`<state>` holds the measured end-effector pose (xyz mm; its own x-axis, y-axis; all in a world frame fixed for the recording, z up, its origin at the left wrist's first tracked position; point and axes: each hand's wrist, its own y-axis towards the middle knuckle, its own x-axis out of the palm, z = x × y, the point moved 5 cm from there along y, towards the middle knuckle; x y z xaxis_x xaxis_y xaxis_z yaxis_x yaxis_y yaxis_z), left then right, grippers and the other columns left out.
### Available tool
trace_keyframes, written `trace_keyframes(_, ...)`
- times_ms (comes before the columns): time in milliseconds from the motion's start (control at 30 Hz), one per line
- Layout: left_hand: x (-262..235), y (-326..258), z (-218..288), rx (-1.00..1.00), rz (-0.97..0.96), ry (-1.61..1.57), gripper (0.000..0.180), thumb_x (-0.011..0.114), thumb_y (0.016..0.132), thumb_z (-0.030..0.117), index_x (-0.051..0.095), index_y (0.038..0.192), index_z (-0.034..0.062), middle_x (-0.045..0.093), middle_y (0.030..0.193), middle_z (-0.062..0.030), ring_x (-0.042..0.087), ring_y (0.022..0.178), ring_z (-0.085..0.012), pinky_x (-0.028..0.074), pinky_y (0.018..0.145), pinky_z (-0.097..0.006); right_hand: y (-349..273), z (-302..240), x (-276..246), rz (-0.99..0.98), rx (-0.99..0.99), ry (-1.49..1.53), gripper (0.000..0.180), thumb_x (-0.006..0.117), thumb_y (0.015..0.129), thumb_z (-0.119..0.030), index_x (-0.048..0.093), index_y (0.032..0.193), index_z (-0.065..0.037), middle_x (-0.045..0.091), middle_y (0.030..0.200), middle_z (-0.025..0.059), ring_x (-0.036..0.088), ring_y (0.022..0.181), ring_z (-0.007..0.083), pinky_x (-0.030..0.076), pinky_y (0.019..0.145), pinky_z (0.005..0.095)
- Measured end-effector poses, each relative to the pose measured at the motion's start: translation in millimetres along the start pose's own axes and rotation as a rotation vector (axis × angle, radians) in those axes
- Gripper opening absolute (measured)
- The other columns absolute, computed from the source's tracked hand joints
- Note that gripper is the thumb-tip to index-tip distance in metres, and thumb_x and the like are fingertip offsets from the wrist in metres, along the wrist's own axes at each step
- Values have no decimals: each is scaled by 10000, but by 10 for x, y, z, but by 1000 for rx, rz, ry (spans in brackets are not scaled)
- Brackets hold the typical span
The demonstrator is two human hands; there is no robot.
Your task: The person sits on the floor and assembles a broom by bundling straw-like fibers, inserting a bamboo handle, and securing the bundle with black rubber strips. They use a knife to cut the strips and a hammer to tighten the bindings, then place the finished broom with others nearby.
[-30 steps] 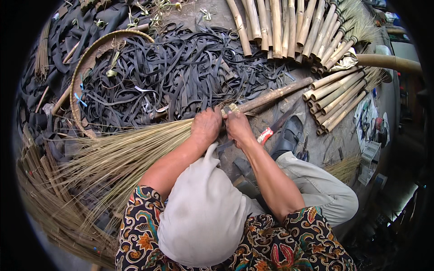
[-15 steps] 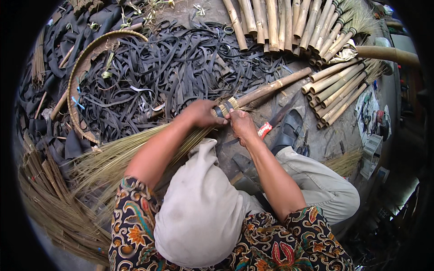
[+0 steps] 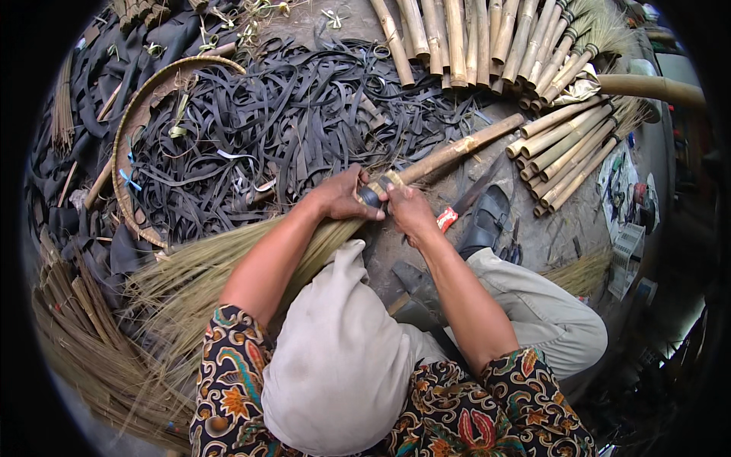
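A broom of long straw bristles (image 3: 221, 263) lies aslant before me, its bamboo handle (image 3: 464, 146) pointing to the upper right. Black rubber strip (image 3: 371, 197) is wrapped round its neck, where the cut straw ends meet the handle. My left hand (image 3: 340, 196) curls round this bound neck, thumb and fingers on either side. Right beside it, my right hand (image 3: 411, 212) is closed against the straw ends, its fingertips pressed to the neck. Whether it also pinches a strip end is hidden.
Black rubber strips (image 3: 304, 122) are heaped on the ground ahead, partly within a round woven tray (image 3: 122, 156). Finished brooms (image 3: 567, 160) and bamboo handles (image 3: 457, 46) lie at the upper right. A knife (image 3: 480, 186) rests near my sandalled foot (image 3: 489, 215). Loose straw (image 3: 91, 358) is at left.
My left hand has loosened and spread slightly round the neck, so thumb and fingers show. The two dark bands seen before now show as one dark patch. My right hand stays nearly in place.
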<state>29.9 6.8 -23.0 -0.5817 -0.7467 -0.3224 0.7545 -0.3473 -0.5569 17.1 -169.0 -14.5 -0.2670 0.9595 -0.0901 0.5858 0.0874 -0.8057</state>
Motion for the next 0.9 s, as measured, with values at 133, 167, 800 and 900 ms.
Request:
trace_keyframes(133,160,-223,298,-35,176,555,806,850,803,513,508,1321,0,654,1255,-258,667,1146,-429,541,963,-503,9,-5,38,-36,112,86,324,536,1113,-368,648,1012,-81,473,658,-61,333,453,69,275,425,255)
trace_keyframes(167,152,-253,353,16,215,678,822,842,803,539,504,1337,14,639,1291,-247,659,1155,-448,541,972,-510,-52,-8,11,-33,109,22,314,522,1122,-349,643,1024,-76,501,663,-53,341,446,62,282,415,253)
trace_keyframes(800,283,-74,194,-11,222,683,598,795,867,474,550,1170,20,711,993,-218,753,948,-387,617,783,-475,-208,128,45,-100,121,204,326,519,1123,-374,613,1010,-82,520,687,-26,357,459,75,313,411,272)
trace_keyframes(900,170,-32,176,-76,132,593,624,822,832,489,578,1161,18,735,1023,-239,747,997,-409,609,830,-493,-295,99,42,-53,58,124,370,512,1119,-438,579,959,-111,430,661,-53,332,488,68,288,434,265)
